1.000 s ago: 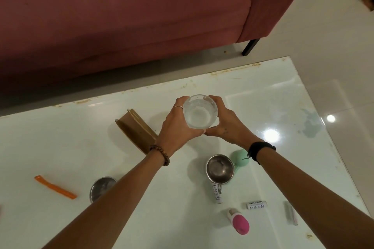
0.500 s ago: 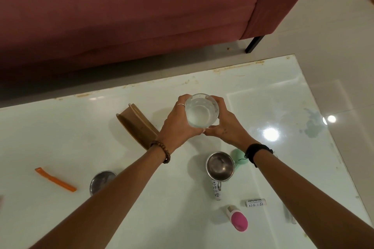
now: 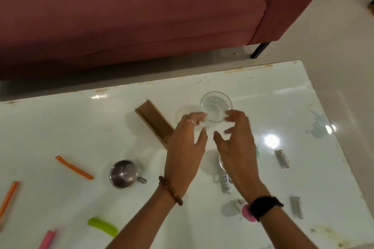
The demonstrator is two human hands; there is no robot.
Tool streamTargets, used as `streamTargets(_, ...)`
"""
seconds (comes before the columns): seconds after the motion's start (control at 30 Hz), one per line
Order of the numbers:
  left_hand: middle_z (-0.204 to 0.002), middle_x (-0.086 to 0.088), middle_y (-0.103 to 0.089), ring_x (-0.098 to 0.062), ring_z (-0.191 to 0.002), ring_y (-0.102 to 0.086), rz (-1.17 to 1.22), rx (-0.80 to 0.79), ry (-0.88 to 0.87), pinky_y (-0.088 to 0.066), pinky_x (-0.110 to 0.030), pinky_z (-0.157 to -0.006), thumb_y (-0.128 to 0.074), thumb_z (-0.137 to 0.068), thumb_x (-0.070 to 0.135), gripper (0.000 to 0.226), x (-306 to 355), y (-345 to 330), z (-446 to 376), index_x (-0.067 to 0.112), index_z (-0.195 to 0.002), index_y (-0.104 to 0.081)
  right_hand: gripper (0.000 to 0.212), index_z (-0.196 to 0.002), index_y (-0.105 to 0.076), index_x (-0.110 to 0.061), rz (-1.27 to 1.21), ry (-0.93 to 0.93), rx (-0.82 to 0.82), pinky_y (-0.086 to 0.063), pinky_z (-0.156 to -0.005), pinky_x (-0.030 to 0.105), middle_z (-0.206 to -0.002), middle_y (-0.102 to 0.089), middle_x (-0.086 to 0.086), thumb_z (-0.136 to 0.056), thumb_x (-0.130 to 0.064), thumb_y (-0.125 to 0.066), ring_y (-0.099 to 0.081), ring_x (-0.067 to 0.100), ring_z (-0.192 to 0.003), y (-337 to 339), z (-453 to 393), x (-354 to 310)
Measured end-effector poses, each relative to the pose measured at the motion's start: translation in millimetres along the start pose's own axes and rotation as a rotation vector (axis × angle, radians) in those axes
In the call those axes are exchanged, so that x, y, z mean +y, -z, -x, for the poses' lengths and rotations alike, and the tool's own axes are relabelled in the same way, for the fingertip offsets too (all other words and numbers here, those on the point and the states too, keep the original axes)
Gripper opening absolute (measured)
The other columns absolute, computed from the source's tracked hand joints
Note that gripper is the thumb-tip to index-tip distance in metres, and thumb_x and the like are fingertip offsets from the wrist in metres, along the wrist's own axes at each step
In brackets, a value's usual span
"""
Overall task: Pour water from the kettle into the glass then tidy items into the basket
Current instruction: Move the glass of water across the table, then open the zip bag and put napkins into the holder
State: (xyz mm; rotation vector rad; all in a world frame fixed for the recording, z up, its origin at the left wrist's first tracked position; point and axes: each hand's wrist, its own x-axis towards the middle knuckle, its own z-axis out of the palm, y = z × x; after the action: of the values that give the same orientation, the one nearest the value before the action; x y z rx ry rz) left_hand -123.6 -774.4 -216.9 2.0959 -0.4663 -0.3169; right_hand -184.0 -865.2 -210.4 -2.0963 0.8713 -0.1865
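On the glossy white table (image 3: 81,127), a round steel cup (image 3: 123,174) sits nearest, then the left hand (image 3: 185,147) and right hand (image 3: 236,147), fingers spread and holding nothing, just short of the clear water-filled glass (image 3: 216,108) standing beyond them.

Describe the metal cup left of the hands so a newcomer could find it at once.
On the white glass table before the red sofa, look left of the left hand. The steel cup stands open, its short handle pointing right, unlike the orange strip beside it.
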Motion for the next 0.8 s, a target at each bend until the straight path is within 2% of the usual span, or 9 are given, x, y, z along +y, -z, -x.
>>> streamTargets(0.07, -0.099, 0.014, -0.062, 0.001, -0.093, -0.057, 0.033, 0.042, -0.027, -0.046, -0.010, -0.081, -0.055, -0.088, 0.010, 0.017, 0, 22, 21, 0.020, -0.101, -0.063, 0.027, -0.108, -0.048, -0.029, -0.106, 0.035, -0.022, -0.048, -0.064, 0.015, -0.098, -0.061, -0.015, -0.087, -0.015, -0.058, -0.058, 0.000, -0.081, -7, 25, -21)
streamTargets(0.13, -0.091, 0.016, -0.062, 0.000, -0.088, -0.058, 0.044, 0.087, -0.001, -0.045, -0.007, -0.075, -0.054, -0.087, 0.014, 0.014, -8, 48, 42, 0.023, -0.092, -0.063, 0.021, -0.099, -0.053, -0.030, -0.123, 0.051, -0.091, -0.048, -0.064, 0.014, -0.091, -0.063, -0.017, -0.087, -0.013, -0.059, -0.059, 0.000, -0.080, -24, 49, -40)
streamTargets(0.23, -0.083, 0.016, -0.061, 0.000, -0.081, -0.058, 0.049, 0.165, 0.100, -0.042, -0.005, -0.069, -0.051, -0.081, 0.019, 0.016, -35, 96, 74, 0.033, -0.079, -0.057, 0.015, -0.095, -0.057, -0.029, -0.105, 0.094, -0.249, -0.052, -0.068, 0.024, -0.089, -0.066, -0.016, -0.088, -0.017, -0.059, -0.062, 0.005, -0.078, -64, 86, -69)
streamTargets(0.37, -0.079, 0.012, -0.055, -0.006, -0.071, -0.056, 0.020, 0.241, 0.178, -0.042, -0.017, -0.061, -0.035, -0.080, 0.032, 0.025, -85, 176, 122, 0.023, -0.076, -0.058, 0.014, -0.098, -0.054, -0.038, -0.051, 0.196, -0.443, -0.049, -0.074, 0.019, -0.090, -0.064, -0.022, -0.090, -0.026, -0.055, -0.059, 0.001, -0.085, -131, 134, -110)
streamTargets(0.5, -0.079, 0.016, -0.052, -0.005, -0.052, -0.043, -0.065, 0.373, 0.264, -0.034, -0.017, -0.052, -0.028, -0.079, 0.030, 0.025, -138, 274, 168, 0.031, -0.075, -0.053, 0.022, -0.104, -0.048, -0.042, -0.026, 0.310, -0.613, -0.046, -0.081, 0.018, -0.098, -0.060, -0.026, -0.089, -0.027, -0.053, -0.055, -0.005, -0.093, -206, 178, -170)
streamTargets(0.57, -0.080, 0.016, -0.053, -0.006, -0.062, -0.048, -0.149, 0.425, 0.314, -0.037, -0.018, -0.056, -0.026, -0.081, 0.030, 0.028, -166, 330, 192, 0.032, -0.077, -0.054, 0.029, -0.112, -0.042, -0.045, 0.011, 0.418, -0.705, -0.043, -0.086, 0.016, -0.109, -0.053, -0.030, -0.089, -0.031, -0.052, -0.051, -0.008, -0.099, -249, 204, -206)
streamTargets(0.67, -0.086, 0.008, -0.059, -0.004, -0.080, -0.053, -0.381, 0.481, 0.283, -0.042, -0.018, -0.071, -0.030, -0.084, 0.022, 0.031, -203, 408, 219, 0.021, -0.086, -0.061, 0.046, -0.134, -0.030, -0.042, 0.087, 0.590, -0.858, -0.033, -0.098, 0.013, -0.130, -0.045, -0.021, -0.091, -0.037, -0.047, -0.042, -0.002, -0.120, -311, 241, -256)
streamTargets(0.73, -0.090, -0.007, -0.070, -0.019, -0.087, -0.066, -0.617, 0.529, 0.243, -0.050, -0.022, -0.073, -0.030, -0.090, 0.018, 0.039, -229, 460, 235, 0.008, -0.090, -0.068, 0.058, -0.141, -0.018, -0.038, 0.158, 0.742, -0.933, -0.017, -0.110, 0.012, -0.151, -0.030, -0.013, -0.092, -0.036, -0.048, -0.030, 0.006, -0.137, -357, 263, -288)
streamTargets(0.8, -0.106, -0.023, -0.068, -0.036, -0.105, -0.062, -0.855, 0.491, 0.226, -0.052, -0.041, -0.085, -0.036, -0.092, 0.023, 0.038, -261, 496, 253, -0.001, -0.108, -0.061, 0.073, -0.145, -0.015, -0.031, 0.249, 0.902, -0.932, -0.006, -0.116, 0.022, -0.157, -0.019, -0.005, -0.087, -0.026, -0.058, -0.021, 0.014, -0.143, -396, 279, -312)
